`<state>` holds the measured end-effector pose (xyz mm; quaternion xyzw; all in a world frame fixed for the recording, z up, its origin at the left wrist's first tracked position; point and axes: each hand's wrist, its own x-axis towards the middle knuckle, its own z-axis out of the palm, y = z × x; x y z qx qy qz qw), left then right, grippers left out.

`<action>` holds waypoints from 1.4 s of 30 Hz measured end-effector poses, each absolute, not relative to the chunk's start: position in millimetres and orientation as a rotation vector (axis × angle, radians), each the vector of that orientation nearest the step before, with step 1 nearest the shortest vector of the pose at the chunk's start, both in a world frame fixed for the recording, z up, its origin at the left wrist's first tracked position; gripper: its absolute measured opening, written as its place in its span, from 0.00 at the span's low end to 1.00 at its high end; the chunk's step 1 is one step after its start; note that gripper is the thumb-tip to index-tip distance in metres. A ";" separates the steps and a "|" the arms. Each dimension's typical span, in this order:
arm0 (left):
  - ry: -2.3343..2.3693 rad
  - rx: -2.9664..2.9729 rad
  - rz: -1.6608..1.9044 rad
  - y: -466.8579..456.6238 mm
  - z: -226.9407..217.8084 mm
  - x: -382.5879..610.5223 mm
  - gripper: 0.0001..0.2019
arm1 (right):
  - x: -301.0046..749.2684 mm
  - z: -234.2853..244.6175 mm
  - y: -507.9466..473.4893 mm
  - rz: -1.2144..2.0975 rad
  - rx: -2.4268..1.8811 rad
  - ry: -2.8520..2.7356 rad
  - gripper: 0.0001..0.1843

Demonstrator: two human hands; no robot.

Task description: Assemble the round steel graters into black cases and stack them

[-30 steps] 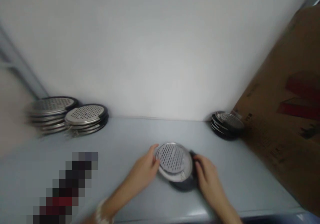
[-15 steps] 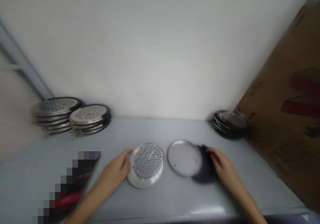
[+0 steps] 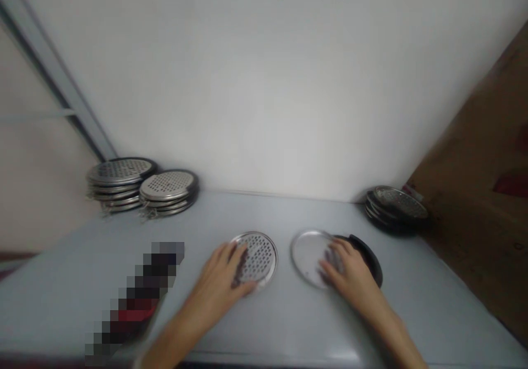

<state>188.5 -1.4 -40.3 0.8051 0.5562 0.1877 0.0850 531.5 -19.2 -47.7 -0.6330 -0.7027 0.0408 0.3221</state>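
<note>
A round metal grater disc (image 3: 260, 256) with rows of holes lies on the grey tabletop. My left hand (image 3: 223, 274) rests over its left side, fingers spread and thumb at the near rim. To the right is a plain round metal disc (image 3: 307, 256), overlapping a black round piece (image 3: 371, 259) with a raised lip. My right hand (image 3: 350, 273) reaches over the plain disc's right side with fingers and thumb apart. Motion blur softens both fingertips, and the hand covers part of the black piece.
Two stacks of round graters with dark rims, a left stack (image 3: 119, 179) and a nearer stack (image 3: 169, 190), stand by the back wall. Another stack (image 3: 396, 209) sits at the back right beside a cardboard box (image 3: 487, 154). A pixelated dark and red item (image 3: 138, 308) lies front left.
Both hands have moved inward from the outer edges, onto the grater disc and the plain disc. The right hand has let go of the black piece's edge. The view has shifted slightly.
</note>
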 end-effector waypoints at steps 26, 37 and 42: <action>1.514 2.228 0.682 39.0 -19.9 160.9 0.27 | 467.5 -53.7 -115.7 0.361 -1.358 -1.958 0.08; 1.402 2.308 0.617 47.4 -1.7 161.0 0.27 | 483.6 -51.7 -78.6 0.451 -1.357 -1.712 0.17; 1.199 2.346 0.568 0.1 4.9 186.9 0.27 | 486.3 -65.5 -82.3 0.522 -1.390 -1.670 0.21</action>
